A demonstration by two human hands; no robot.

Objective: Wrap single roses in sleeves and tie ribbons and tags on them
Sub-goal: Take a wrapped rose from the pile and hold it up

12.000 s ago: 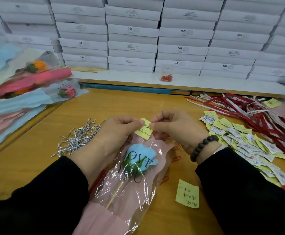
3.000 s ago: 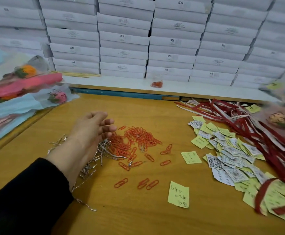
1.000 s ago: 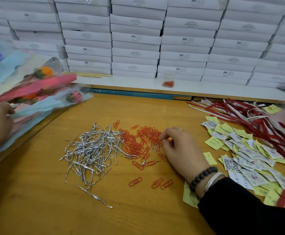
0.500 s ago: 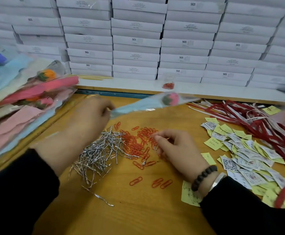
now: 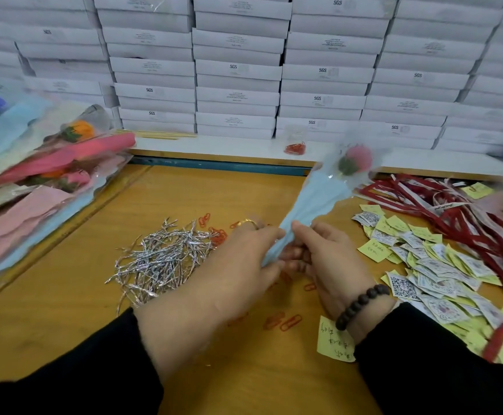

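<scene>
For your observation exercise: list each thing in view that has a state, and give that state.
Left hand: gripping the blue sleeve.
Right hand: gripping the same sleeve.
Blue sleeve: lifted, tilted, pink rose inside.
Silver twist ties: loose heap.
Tags: scattered.
White boxes: stacked, closed.

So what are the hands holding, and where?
Both hands, left and right, grip the blue-sleeved pink rose at the sleeve's narrow lower end.

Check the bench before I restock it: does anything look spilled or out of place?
Nothing looks damaged. Orange paper clips lie scattered loose on the table beside the silver twist ties, and a few sit apart near a yellow note.
</scene>
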